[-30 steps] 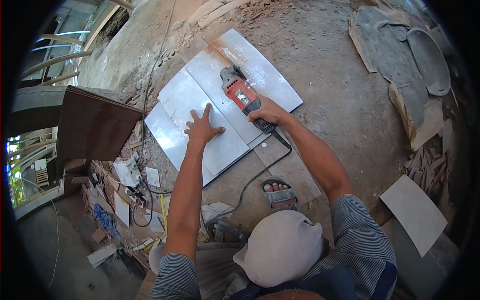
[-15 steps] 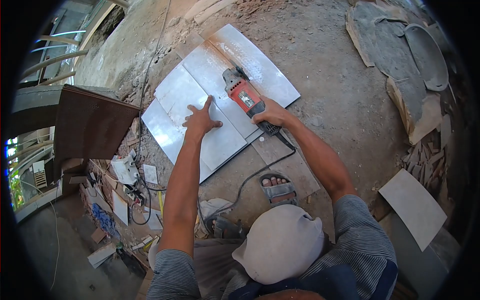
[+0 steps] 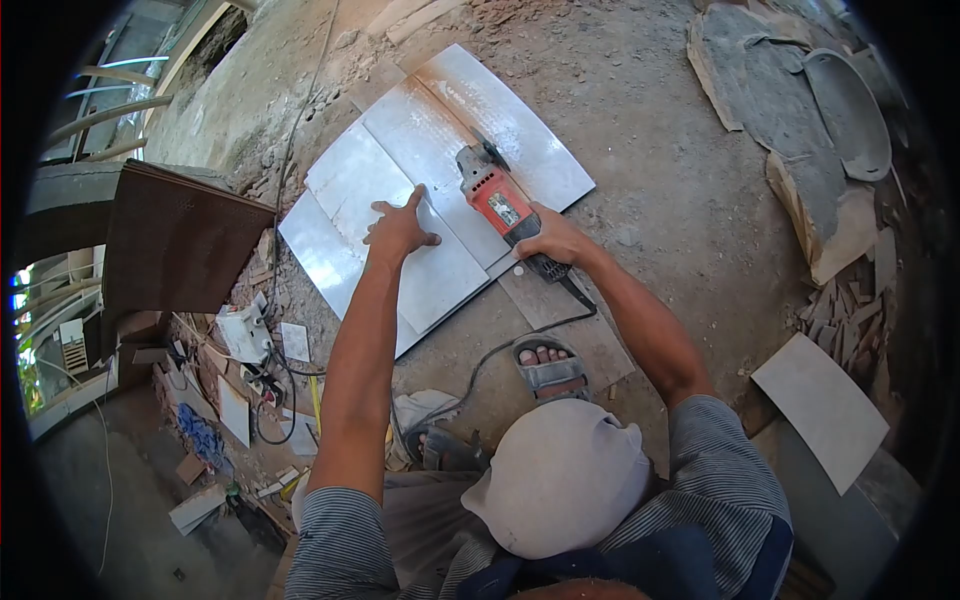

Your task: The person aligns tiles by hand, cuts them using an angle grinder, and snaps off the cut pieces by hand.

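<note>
My right hand (image 3: 552,236) is wrapped round the black rear body of a red angle grinder (image 3: 498,207). The grinder's disc (image 3: 491,149) is at its far end, over the light tiles near a brownish seam. With fingers spread, my left hand (image 3: 400,226) presses on the top white tile (image 3: 440,277), left of the grinder. That tile overlaps other pale tiles (image 3: 520,130) on the ground. A black cord (image 3: 500,347) runs from the grinder back past my sandalled foot.
Brown stacked tiles (image 3: 185,245) lean at the left. Below them are a white socket box (image 3: 243,333), a blue cloth (image 3: 202,436) and scraps. A loose pale tile (image 3: 822,412) lies at the right, below broken pieces (image 3: 848,318) and a grey basin (image 3: 848,115).
The grinder has shifted right relative to the tiles in my right hand, and its disc shows more. My left hand stays spread on the tile. The view has shifted slightly.
</note>
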Motion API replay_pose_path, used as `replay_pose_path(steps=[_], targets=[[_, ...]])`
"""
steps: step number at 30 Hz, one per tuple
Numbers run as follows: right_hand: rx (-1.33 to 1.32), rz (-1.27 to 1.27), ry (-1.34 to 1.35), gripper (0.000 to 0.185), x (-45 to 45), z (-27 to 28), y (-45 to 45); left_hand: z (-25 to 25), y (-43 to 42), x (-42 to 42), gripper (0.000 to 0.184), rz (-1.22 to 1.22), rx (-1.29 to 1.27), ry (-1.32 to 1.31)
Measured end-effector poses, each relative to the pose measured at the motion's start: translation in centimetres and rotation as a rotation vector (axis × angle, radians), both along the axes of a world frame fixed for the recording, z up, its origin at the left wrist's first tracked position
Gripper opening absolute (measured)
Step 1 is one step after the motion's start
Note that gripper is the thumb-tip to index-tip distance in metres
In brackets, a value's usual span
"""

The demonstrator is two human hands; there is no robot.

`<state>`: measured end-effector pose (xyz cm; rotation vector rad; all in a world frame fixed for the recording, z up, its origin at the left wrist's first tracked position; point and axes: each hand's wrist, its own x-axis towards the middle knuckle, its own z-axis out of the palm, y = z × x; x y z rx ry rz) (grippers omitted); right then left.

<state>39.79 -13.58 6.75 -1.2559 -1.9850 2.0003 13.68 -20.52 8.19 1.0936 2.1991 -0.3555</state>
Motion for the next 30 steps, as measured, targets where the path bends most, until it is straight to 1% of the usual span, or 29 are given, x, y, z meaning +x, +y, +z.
replay_pose_path(steps=[10, 11, 15, 19, 21, 25, 30], targets=[[0.03, 0.001, -0.019, 0.074, 2.2, -1.2, -1.7, 0.0, 0.1, 0.1, 0.104, 0.008, -0.019, 0.009], [0.016, -0.014, 0.01, 0.074, 2.4, -1.5, -1.9, 0.1, 0.1, 0.1, 0.104, 0.003, -0.016, 0.013], [-0.015, -0.011, 0.045, 0.074, 3.1, -0.4, -2.4, 0.3, 0.1, 0.2, 0.103, -0.007, -0.017, 0.016], [0.027, 0.001, 0.013, 0.074, 3.8, -1.1, -2.9, 0.7, 0.1, 0.4, 0.103, 0.002, -0.015, 0.013], [-0.017, -0.014, 0.026, 0.073, 4.0, -0.9, -3.3, 1.0, 0.1, 0.7, 0.103, -0.043, -0.055, 0.104], [-0.031, -0.019, 0.035, 0.073, 4.7, 0.1, -4.1, 0.5, -0.2, 0.3, 0.103, -0.008, -0.009, 0.036], [-0.048, -0.003, -0.015, 0.075, 5.8, -1.4, -4.6, 0.4, -0.3, 0.2, 0.101, -0.019, 0.014, 0.048]])
